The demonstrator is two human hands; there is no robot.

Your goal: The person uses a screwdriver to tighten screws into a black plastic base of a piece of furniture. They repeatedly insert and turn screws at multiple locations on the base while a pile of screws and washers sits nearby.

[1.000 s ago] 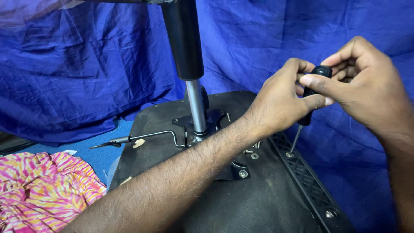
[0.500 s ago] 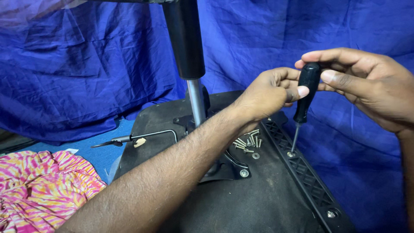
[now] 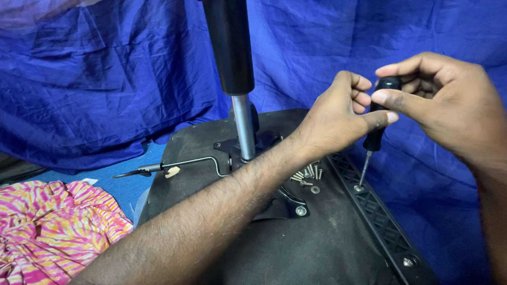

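Now the left hand [image 3: 332,119] has rejoined the right hand [image 3: 449,105] on the black-handled screwdriver [image 3: 376,132]. Both pinch its handle. Its tip stays on the upturned black chair seat [image 3: 317,248].

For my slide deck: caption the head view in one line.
Both hands, left hand and right hand, hold a black-handled screwdriver on a screw in an upturned chair base.

Blue cloth [image 3: 105,79] drapes the whole backdrop — pink patterned fabric [image 3: 47,227] lies lower left.
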